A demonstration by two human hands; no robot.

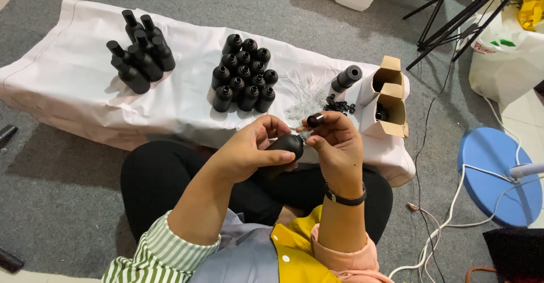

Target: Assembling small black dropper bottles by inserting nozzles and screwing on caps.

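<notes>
My left hand [249, 150] is wrapped around a matte black bottle [286, 145], held over my lap near the white-covered low table [73, 84]. My right hand [335, 141] pinches a small black cap [315, 119] with a clear piece beneath it, right at the bottle's neck. On the table ahead stands a tight cluster of several uncapped black bottles [245, 73]. Farther left stands a group of capped black bottles [140, 53].
Clear plastic tubes [303, 93] and loose small black caps [339, 106] lie on the cloth beside a stack of black caps [346, 78]. Two open cardboard boxes [391, 99] stand at the table's right end. Cables, a blue round base [490, 172] and tripod legs are at right.
</notes>
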